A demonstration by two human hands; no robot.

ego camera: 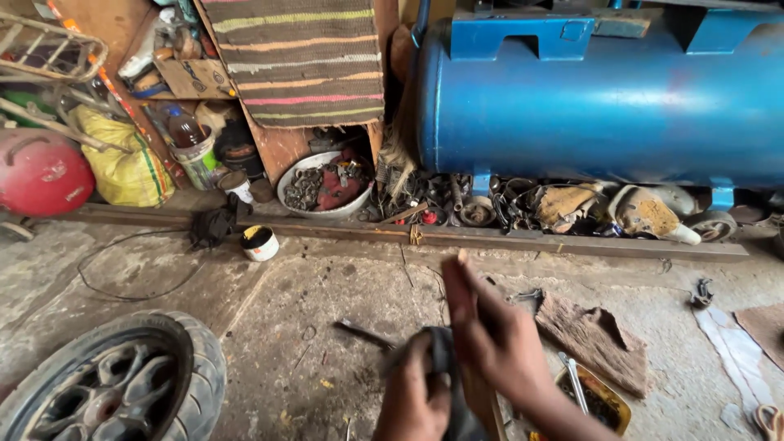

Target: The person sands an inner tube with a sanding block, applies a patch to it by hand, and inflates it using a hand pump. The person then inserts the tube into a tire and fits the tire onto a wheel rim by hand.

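Note:
My left hand [415, 400] is closed around a dark strip of rubber or cloth [445, 359] near the bottom middle of the view. My right hand [490, 331] lies flat just above it, fingers straight and together, pressed against the same dark strip. Both hands are blurred by motion. A thin dark metal tool [363, 333] lies on the concrete floor just left of my hands. A small yellowish tray [608, 398] with a metal tool in it sits right of my right wrist.
A scooter wheel with tyre [114, 384] lies at the bottom left. A big blue tank [596, 98] stands at the back above scattered metal parts. A metal bowl of parts [327, 184], a small tin [260, 242], a brown rag [596, 339] and a red cylinder [41, 171] surround the floor.

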